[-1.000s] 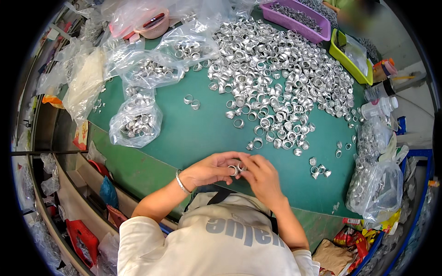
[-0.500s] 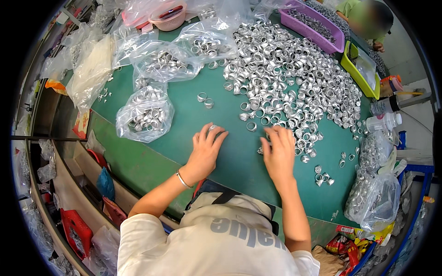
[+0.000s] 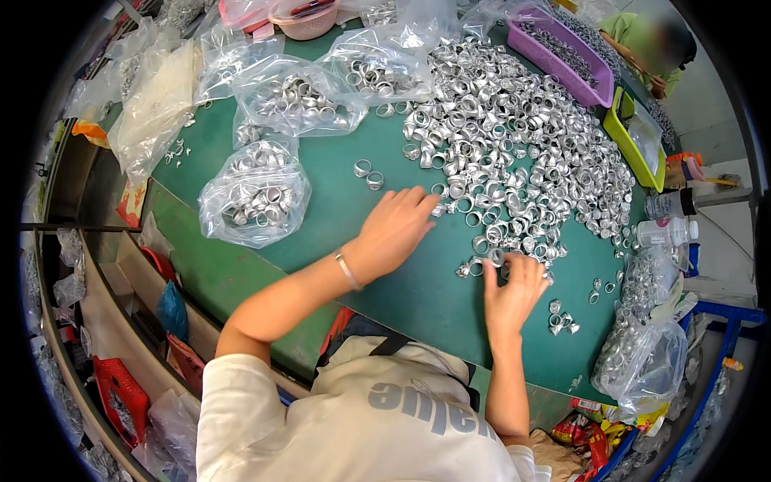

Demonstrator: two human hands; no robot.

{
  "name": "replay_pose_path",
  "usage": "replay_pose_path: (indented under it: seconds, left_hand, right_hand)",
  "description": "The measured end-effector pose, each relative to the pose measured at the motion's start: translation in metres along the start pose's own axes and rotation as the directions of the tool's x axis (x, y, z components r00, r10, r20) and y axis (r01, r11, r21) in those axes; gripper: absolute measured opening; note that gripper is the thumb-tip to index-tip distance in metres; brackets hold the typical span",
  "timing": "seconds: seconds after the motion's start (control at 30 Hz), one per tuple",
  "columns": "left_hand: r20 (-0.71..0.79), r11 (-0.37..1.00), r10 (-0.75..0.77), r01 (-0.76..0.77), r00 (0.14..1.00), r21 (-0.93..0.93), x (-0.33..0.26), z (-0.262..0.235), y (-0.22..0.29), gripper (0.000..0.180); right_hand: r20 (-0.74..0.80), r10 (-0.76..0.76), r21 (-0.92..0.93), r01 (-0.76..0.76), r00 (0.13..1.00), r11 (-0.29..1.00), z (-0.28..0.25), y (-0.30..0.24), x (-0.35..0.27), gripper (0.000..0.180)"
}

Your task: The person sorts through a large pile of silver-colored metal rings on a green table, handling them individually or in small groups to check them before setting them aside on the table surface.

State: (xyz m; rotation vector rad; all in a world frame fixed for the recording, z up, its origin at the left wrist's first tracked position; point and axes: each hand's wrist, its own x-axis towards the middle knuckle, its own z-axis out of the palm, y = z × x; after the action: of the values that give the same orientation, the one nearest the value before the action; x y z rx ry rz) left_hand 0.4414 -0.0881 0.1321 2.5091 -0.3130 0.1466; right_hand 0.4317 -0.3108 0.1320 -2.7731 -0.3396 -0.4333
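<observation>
From my remote feed: left hand [image 3: 393, 234], mid-frame, fingers loosely bent, tips at the near-left edge of a broad heap of silver-coloured metal rings [image 3: 522, 153]. I cannot tell whether it pinches one. Right hand [image 3: 515, 296], right of centre: thumb parted from fingers, a single silver-coloured ring [image 3: 496, 257] at the gap; grip unclear to me. Heap spreads over the green, smooth-surfaced worktop [image 3: 337, 189], centre to upper right of frame.
</observation>
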Motion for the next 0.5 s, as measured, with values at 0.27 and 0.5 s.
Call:
replay_pose_path:
  seconds: [0.27, 0.5]
  left_hand:
    - [0.393, 0.468, -0.246, 0.463, 0.886, -0.752, 0.024, -0.005, -0.029, 0.016]
    - [0.612, 0.205, -0.173, 0.636, 0.772, -0.744, 0.001, -0.030, -0.034, 0.017]
  right_hand:
    - [0.011, 0.028, 0.110, -0.029, 1.000, 0.993, -0.014, 0.010, 0.016, 0.030]
    - [0.034, -0.266, 0.294, 0.245, 0.963, 0.924, 0.021, -0.023, 0.062, 0.037]
